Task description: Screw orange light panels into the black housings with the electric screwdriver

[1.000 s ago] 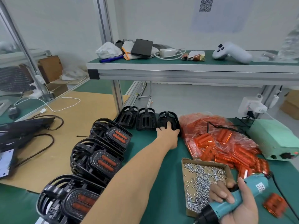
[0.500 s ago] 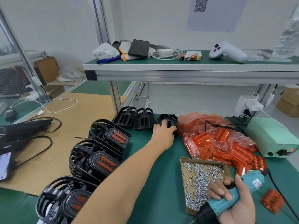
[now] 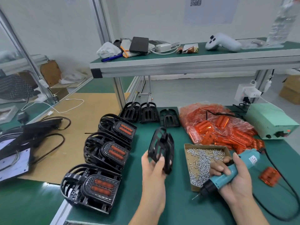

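Head cam: left hand [image 3: 153, 166] grips housing [image 3: 161, 148]; right hand [image 3: 233, 181] grips screwdriver [image 3: 230, 172].

Black housing [image 3: 160, 148], orange panels [image 3: 217, 129], teal screwdriver [image 3: 230, 171], green mat [image 3: 178, 205], silver screws [image 3: 201, 161]

The left hand [image 3: 153, 166] is raised above the worktop, forearm reaching up from the lower edge, thumb and fingers pinching the lower edge of a black housing [image 3: 161, 149] held upright. The right hand [image 3: 233, 181] lies palm up, fingers curled round the electric screwdriver [image 3: 227, 173], thumb alongside its body.
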Action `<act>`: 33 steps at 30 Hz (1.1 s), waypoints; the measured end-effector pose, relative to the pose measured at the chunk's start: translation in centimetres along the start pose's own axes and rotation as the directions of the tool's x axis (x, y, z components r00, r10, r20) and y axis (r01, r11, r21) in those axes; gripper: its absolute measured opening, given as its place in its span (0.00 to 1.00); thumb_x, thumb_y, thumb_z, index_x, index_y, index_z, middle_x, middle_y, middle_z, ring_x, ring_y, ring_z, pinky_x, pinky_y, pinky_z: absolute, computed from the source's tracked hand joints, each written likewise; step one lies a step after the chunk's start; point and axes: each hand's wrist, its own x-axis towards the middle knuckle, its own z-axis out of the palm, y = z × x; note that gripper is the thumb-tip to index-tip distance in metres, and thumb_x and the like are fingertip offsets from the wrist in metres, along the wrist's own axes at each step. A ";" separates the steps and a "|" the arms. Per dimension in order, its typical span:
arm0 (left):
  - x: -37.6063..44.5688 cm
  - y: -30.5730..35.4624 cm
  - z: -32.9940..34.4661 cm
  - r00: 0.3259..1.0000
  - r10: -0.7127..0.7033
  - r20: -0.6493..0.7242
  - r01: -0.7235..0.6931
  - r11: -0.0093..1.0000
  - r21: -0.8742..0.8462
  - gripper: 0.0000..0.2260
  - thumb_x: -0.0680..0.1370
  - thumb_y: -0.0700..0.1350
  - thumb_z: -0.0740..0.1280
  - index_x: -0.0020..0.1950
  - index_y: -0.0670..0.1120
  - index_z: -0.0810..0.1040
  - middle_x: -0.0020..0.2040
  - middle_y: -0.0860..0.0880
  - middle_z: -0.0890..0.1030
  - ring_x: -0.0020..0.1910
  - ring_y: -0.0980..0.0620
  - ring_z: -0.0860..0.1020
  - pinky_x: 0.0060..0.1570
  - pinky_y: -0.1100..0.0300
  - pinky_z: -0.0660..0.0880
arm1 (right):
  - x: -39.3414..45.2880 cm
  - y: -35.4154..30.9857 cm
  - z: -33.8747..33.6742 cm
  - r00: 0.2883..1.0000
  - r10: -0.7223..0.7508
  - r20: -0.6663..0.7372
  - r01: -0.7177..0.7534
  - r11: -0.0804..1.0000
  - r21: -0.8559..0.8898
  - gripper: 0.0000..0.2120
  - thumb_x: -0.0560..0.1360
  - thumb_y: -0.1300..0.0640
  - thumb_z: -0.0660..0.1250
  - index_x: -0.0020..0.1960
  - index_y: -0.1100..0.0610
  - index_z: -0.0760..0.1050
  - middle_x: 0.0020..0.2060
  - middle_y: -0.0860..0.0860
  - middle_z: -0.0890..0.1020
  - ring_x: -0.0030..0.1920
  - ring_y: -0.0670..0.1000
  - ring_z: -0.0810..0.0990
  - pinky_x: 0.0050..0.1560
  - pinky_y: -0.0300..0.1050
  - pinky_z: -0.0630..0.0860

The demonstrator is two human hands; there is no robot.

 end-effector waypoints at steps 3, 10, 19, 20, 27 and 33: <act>-3.7 -1.1 -1.4 0.977 -0.211 -0.027 0.195 0.939 -0.284 0.21 0.74 0.35 0.68 0.65 0.51 0.76 0.62 0.36 0.81 0.56 0.30 0.80 0.61 0.41 0.74 | -0.2 -0.1 0.1 1.000 0.029 0.004 -0.029 1.000 0.002 0.17 0.65 0.46 0.81 0.36 0.52 0.74 0.24 0.45 0.66 0.31 0.44 0.69 0.31 0.36 0.70; -6.9 -0.9 -2.8 0.862 -0.507 -0.003 0.442 0.755 -0.485 0.18 0.77 0.33 0.65 0.65 0.45 0.77 0.63 0.31 0.79 0.58 0.26 0.78 0.64 0.35 0.72 | -0.4 -0.3 0.5 0.998 0.057 -0.017 -0.057 0.998 0.009 0.17 0.64 0.47 0.82 0.36 0.52 0.74 0.25 0.45 0.66 0.31 0.44 0.69 0.31 0.36 0.70; -7.3 -1.1 -4.6 0.870 -0.475 -0.136 0.493 0.844 0.212 0.16 0.79 0.40 0.71 0.66 0.39 0.75 0.55 0.39 0.83 0.51 0.38 0.84 0.44 0.50 0.82 | -0.1 0.0 0.0 0.998 0.056 -0.025 -0.055 0.998 0.038 0.13 0.72 0.46 0.75 0.36 0.53 0.76 0.25 0.45 0.67 0.32 0.45 0.69 0.32 0.36 0.71; -7.3 -1.2 -4.8 0.891 -0.422 -0.169 0.455 0.824 0.337 0.21 0.79 0.42 0.72 0.70 0.41 0.73 0.57 0.40 0.81 0.47 0.41 0.84 0.42 0.51 0.83 | -0.2 0.0 0.0 0.998 0.058 -0.021 -0.057 0.998 0.039 0.14 0.71 0.47 0.76 0.36 0.53 0.76 0.25 0.45 0.67 0.31 0.45 0.69 0.32 0.36 0.71; -7.5 -1.0 -5.1 0.939 -0.265 -0.220 0.344 0.686 0.642 0.34 0.75 0.50 0.76 0.78 0.44 0.68 0.63 0.46 0.76 0.36 0.52 0.85 0.39 0.61 0.82 | -0.3 -0.2 0.0 0.997 0.073 -0.017 -0.072 0.996 0.049 0.15 0.68 0.47 0.80 0.37 0.53 0.75 0.25 0.45 0.67 0.32 0.45 0.69 0.31 0.37 0.71; -7.4 -0.4 -4.7 0.984 -0.064 -0.166 0.172 0.594 0.786 0.27 0.75 0.53 0.75 0.71 0.58 0.69 0.60 0.55 0.69 0.39 0.61 0.80 0.46 0.71 0.74 | -0.3 -0.3 0.1 0.998 0.066 0.003 -0.066 0.997 0.041 0.21 0.59 0.48 0.86 0.37 0.53 0.75 0.25 0.46 0.66 0.32 0.46 0.69 0.31 0.37 0.71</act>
